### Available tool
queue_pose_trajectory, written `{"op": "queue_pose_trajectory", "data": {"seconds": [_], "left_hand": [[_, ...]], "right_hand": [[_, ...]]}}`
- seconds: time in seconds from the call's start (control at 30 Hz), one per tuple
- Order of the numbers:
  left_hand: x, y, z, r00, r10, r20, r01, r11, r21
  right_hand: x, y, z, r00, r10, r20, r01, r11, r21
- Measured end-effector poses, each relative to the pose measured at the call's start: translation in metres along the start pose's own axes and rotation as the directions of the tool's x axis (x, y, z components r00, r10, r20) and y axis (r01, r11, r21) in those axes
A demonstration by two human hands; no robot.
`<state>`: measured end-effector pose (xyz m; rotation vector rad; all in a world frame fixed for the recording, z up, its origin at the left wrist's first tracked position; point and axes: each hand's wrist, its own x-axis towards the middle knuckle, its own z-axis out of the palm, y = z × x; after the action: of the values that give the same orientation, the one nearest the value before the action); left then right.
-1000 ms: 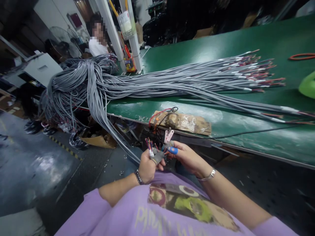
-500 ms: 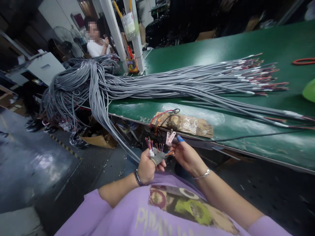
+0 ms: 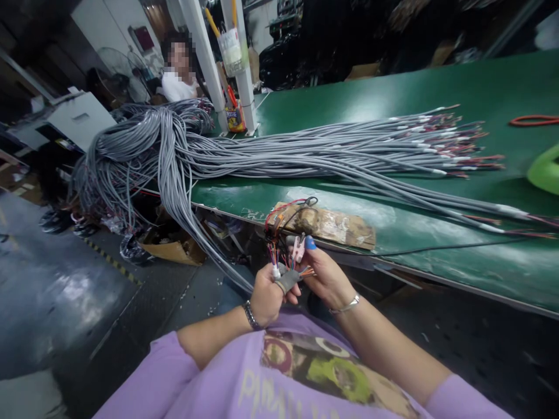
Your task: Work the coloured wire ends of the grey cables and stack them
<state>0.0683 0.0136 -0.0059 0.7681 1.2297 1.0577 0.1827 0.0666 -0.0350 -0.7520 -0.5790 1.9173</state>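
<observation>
My left hand (image 3: 267, 295) is closed around the end of a grey cable (image 3: 287, 280), whose thin coloured wires (image 3: 274, 256) fan out above the fingers. A white band sits at the base of some of these wires. Close beside it, my right hand (image 3: 327, 273) pinches a small pale pink clip-like tool (image 3: 297, 249) at the wires. Blue tape (image 3: 310, 242) covers its thumb tip. Where exactly the tool meets the wires is too small to make out. Several grey cables (image 3: 218, 256) run down from the bench towards my left hand.
On the green bench (image 3: 437, 81) lies a long bundle of grey cables (image 3: 305, 145) with bared ends at right. A wooden block (image 3: 345, 226) with red and black leads sits at the front edge. Beyond a white post (image 3: 244, 87) is another person (image 3: 179, 84). A cardboard box (image 3: 174, 247) stands below.
My right hand has moved left and closer to my left hand, bringing the pink tool up against the coloured wires. The arms of the tool look closer together. The view has shifted slightly.
</observation>
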Motion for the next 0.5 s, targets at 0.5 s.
{"op": "queue_pose_trajectory", "data": {"seconds": [0.5], "left_hand": [[-0.008, 0.001, -0.010, 0.999, -0.033, -0.018, 0.034, 0.999, 0.023]], "right_hand": [[-0.028, -0.006, -0.003, 0.994, 0.061, 0.095, -0.042, 0.981, -0.190]]}}
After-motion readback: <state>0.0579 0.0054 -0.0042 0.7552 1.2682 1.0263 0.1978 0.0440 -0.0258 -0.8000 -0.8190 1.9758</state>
